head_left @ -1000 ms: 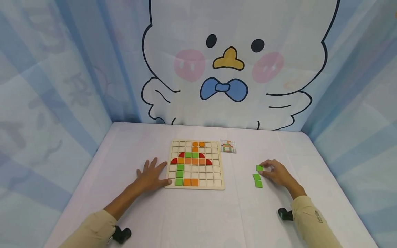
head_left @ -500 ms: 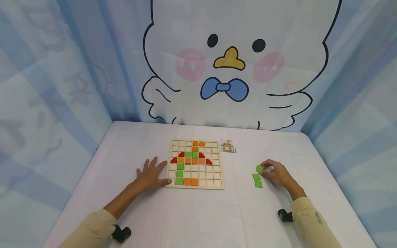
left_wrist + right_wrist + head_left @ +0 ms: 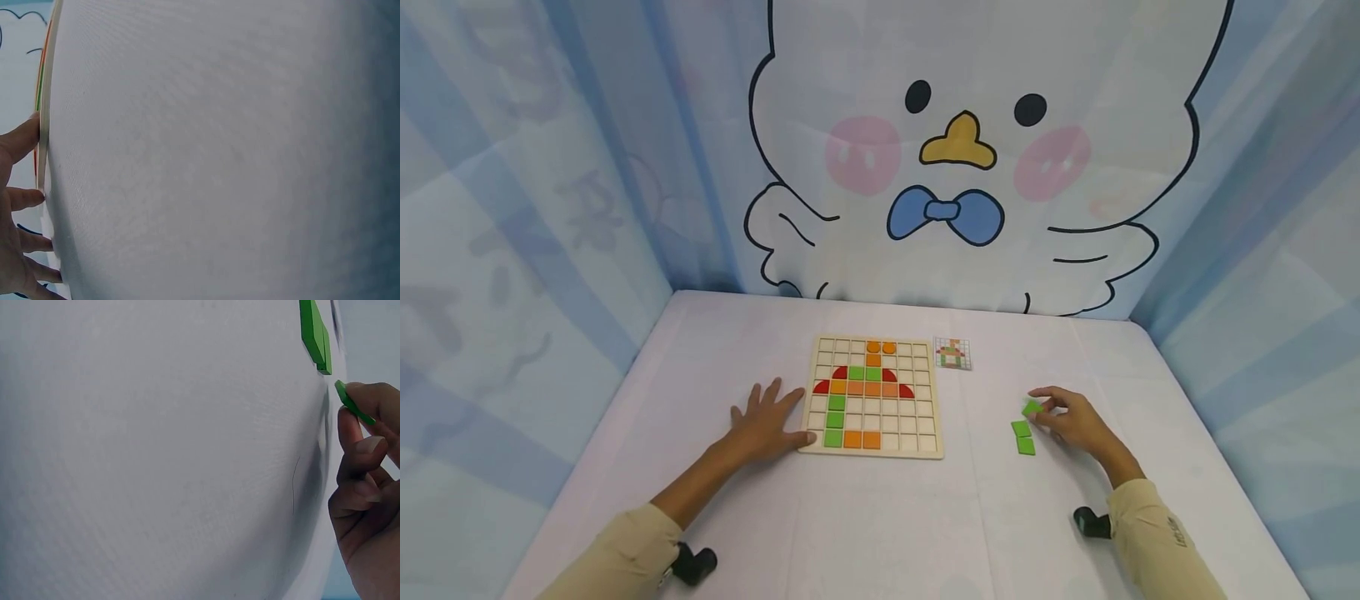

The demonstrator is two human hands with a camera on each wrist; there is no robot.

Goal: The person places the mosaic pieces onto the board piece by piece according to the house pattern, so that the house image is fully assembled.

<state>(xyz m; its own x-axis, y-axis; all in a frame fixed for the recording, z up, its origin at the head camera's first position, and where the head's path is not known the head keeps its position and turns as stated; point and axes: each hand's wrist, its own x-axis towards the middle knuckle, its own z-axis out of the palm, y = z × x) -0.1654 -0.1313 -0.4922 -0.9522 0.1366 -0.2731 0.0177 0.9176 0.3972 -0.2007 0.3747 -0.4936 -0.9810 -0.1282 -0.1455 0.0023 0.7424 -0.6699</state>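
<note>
My right hand (image 3: 1072,420) pinches a green square tile (image 3: 1032,407) between thumb and index finger. In the right wrist view that tile (image 3: 354,403) is held tilted, its edge toward the camera. Just in front of the hand lie two more green tiles (image 3: 1026,446), end to end on the cloth. My left hand (image 3: 765,425) is spread at the left side of a wooden grid board (image 3: 910,450), thumb on its lower left corner and index fingertip at its edge. Red, green and orange pieces fill part of the board's grid, forming a figure.
A small printed pattern card (image 3: 952,353) lies by the board's upper right corner. White cloth covers the table (image 3: 880,525). Curtains rise on three sides, the back one (image 3: 962,267) with a cartoon bird. A black device (image 3: 1092,522) sits at each forearm.
The green tile in my right fingers has turned to a diamond-like angle and shifted slightly right, away from the two lying tiles. My left hand stays on the board.
</note>
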